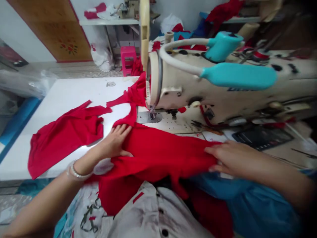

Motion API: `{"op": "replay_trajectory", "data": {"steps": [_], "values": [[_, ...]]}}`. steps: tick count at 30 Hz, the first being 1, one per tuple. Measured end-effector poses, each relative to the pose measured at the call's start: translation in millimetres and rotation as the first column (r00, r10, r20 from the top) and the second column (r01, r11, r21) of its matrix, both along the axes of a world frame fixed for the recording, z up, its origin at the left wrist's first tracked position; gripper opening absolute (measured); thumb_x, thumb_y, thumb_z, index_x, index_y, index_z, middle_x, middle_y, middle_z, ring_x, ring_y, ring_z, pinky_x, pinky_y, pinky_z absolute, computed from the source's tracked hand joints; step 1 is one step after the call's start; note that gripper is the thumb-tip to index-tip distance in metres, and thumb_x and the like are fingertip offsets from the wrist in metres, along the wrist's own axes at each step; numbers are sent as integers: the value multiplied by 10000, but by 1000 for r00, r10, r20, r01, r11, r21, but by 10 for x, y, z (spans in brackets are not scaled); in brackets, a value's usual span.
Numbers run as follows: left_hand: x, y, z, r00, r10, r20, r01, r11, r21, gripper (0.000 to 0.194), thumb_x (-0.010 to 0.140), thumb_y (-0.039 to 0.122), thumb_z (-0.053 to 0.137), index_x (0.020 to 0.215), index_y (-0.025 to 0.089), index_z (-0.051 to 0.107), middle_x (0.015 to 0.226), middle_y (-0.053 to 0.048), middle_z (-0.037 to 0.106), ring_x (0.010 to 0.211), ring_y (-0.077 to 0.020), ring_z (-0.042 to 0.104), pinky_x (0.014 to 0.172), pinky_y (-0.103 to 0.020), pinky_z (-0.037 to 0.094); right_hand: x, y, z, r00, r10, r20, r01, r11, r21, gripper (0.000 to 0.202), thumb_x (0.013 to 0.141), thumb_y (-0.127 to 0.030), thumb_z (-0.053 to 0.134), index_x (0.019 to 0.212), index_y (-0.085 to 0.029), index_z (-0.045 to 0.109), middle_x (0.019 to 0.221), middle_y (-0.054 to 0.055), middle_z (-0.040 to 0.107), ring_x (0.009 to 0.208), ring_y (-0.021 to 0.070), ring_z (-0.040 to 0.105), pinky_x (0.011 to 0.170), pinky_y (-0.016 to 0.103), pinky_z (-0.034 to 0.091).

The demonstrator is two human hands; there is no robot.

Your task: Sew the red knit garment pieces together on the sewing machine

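A red piece of fabric [163, 148] stretches across the front of the sewing machine [178, 72] and hangs over my lap. My left hand [117, 140] lies on its left part with the fingers spread flat, just left of and below the needle plate [148, 117]. At the fabric's right end, my right hand [225, 153] pinches the edge between thumb and fingers. The presser foot [152, 114] stands beyond the fabric's upper edge. Another red garment piece [69, 135] rests on the white table, left of my left hand.
A turquoise lamp [240, 76] with a bendable neck sits on the machine. Snips [208, 127] and a dark phone-like device [262, 135] lie to the right. The white tabletop [81, 89] extends left. Behind are a pink stool [128, 58] and another sewing table [109, 22].
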State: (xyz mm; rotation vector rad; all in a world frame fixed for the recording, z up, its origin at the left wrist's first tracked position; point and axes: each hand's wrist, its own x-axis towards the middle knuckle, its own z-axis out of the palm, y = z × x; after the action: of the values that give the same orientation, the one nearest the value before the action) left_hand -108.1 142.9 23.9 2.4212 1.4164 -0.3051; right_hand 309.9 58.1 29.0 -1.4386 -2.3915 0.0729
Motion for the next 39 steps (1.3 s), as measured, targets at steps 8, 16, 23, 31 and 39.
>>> {"op": "replay_trajectory", "data": {"steps": [8, 16, 23, 31, 39], "values": [[267, 61, -25, 995, -80, -53, 92, 957, 274, 883, 777, 377, 721, 1554, 140, 376, 1592, -216, 367, 1364, -467, 427, 979, -559, 512, -944, 424, 163, 984, 150, 93, -123, 962, -245, 473, 893, -521, 683, 1214, -174, 664, 1357, 169, 588, 1231, 328, 540, 965, 498, 462], [-100, -161, -123, 990, -129, -54, 140, 943, 302, 968, 756, 464, 697, 1598, 224, 285, 1637, -150, 312, 1359, -486, 436, 932, -586, 533, -956, 391, -2, 973, 20, -232, -98, 939, -330, 357, 871, -524, 707, 857, -167, 697, 1134, 94, 643, 1140, 235, 577, 1017, 454, 382], [-113, -34, -201, 996, -79, -45, 89, 943, 321, 991, 808, 548, 667, 1623, 316, 153, 1652, -99, 296, 1420, -461, 385, 1002, -574, 486, -899, 361, -147, 908, 292, -299, -373, 889, -265, 408, 839, -437, 759, 566, -169, 618, 1062, 43, 647, 1213, 212, 530, 1113, 450, 316], [-15, -24, -88, 983, -65, -169, 96, 978, 186, 1073, 691, 420, 764, 1611, 269, 234, 1674, -136, 199, 1491, -468, 274, 1146, -716, 239, -814, 394, -129, 961, 268, -70, -276, 945, -176, 99, 913, -219, 659, 1002, -184, 685, 1206, 111, 647, 1214, 263, 549, 1041, 486, 421], [158, -433, 490, 933, 11, 360, -34, 998, 55, 469, 939, 465, 576, 1338, 221, 604, 1409, -135, 595, 1271, -302, 588, 1092, -464, 469, -1004, -316, -3, 908, 279, -312, -294, 956, 1, 211, 954, -174, 548, 1097, -170, 704, 1145, 118, 728, 1121, 235, 653, 1012, 412, 509]]}}
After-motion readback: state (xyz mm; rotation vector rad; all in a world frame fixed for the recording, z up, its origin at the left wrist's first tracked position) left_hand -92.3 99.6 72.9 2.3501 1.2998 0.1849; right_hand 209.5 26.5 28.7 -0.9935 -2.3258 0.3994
